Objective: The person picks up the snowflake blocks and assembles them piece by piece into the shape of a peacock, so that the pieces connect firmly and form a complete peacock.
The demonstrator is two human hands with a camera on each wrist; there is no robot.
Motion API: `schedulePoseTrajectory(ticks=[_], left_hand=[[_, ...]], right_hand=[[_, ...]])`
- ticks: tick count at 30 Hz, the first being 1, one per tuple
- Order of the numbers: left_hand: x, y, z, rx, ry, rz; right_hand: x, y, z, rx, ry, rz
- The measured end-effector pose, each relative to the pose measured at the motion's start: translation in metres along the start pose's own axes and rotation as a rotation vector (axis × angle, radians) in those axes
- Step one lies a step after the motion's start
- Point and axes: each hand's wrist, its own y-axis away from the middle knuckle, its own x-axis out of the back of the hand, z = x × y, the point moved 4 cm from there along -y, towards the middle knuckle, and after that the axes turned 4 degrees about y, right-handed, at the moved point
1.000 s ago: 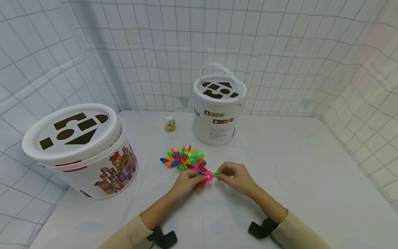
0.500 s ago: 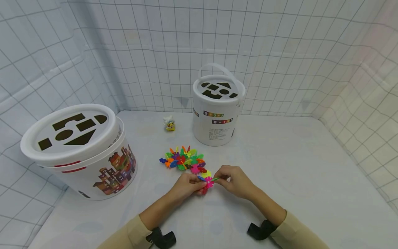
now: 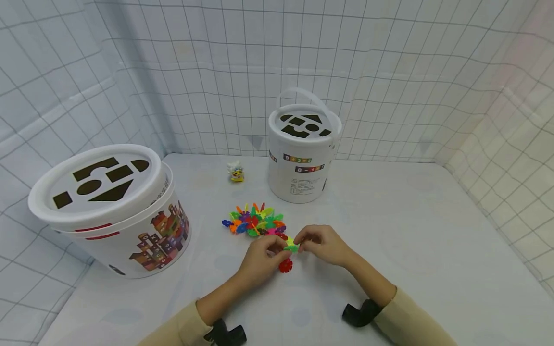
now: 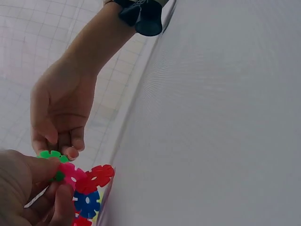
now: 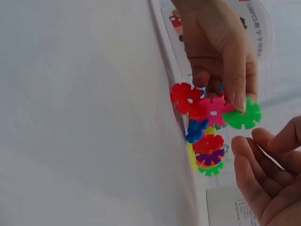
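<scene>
My left hand [image 3: 258,262] pinches a green toy snowflake disc [image 5: 244,117] between thumb and fingers. A pink disc [image 5: 214,111] joins that green one, and a red disc [image 5: 186,100] joins the pink. A blue disc [image 4: 88,203] shows close by; whether it belongs to the same piece I cannot tell. Just right of the green disc is my right hand [image 3: 324,246], its fingers loosely bent and holding nothing. The right wrist view shows a small gap between its fingertips and the disc. Behind both hands lies a pile of colourful snowflake discs [image 3: 253,220].
A large white bucket [image 3: 156,230] with a shape-cutout lid stands at the left. Another white bucket [image 3: 298,173] with a raised handle is at the back middle. A small yellow-and-white figurine [image 3: 236,172] stands left of it. Grid-patterned cloth [image 3: 389,86] surrounds the white table [image 3: 411,230].
The right hand has let go of the green disc. The left hand has turned the joined discs and shifted its hold to the green one; the red disc now hangs nearer me.
</scene>
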Motion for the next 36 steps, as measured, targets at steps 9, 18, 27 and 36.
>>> schedulePoseTrajectory(ticks=[9,18,27,36], left_hand=[[0.002,0.003,-0.001,0.041,0.101,0.082],[0.001,0.002,-0.001,0.026,0.094,0.080],[-0.001,0.003,-0.002,0.021,0.091,0.062],[0.001,0.003,-0.002,0.008,0.082,0.068]], right_hand=[[-0.018,-0.026,0.019,-0.195,0.272,0.017],[-0.025,-0.029,0.018,-0.230,0.292,0.005],[-0.014,-0.015,0.027,-0.344,0.062,0.089],[-0.007,0.002,0.025,-0.449,-0.519,0.143]])
